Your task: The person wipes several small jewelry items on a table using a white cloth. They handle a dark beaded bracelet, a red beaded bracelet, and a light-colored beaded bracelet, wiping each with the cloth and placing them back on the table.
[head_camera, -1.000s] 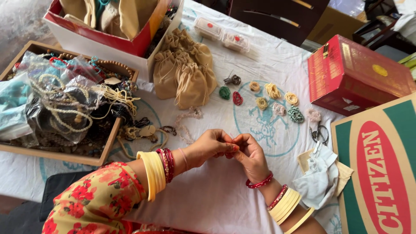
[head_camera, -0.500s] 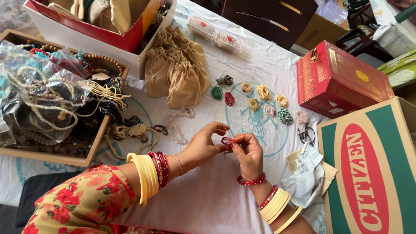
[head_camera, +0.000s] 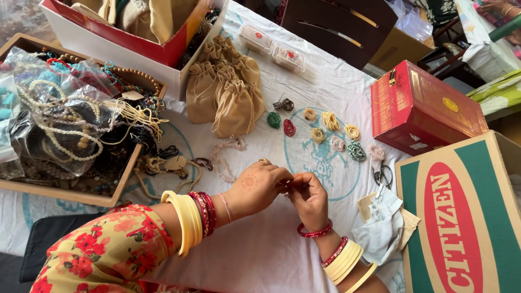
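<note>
One head-worn camera looks steeply down from above and close in, facing forward across the cloth-covered bench (head_camera: pixel 271 255). The hands sit low in the middle of the frame, the wooden tray (head_camera: pixel 81 196) far left, the cardboard box (head_camera: pixel 461 217) right.

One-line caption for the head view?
Both hands, left hand and right hand, pinch a small red piece over a white tablecloth beside coiled bead bundles.

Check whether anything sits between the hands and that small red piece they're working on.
Nothing visible does. The left hand and right hand meet fingertip to fingertip over the white cloth, pinching the small red piece between them; the fingers mostly hide it.
</note>
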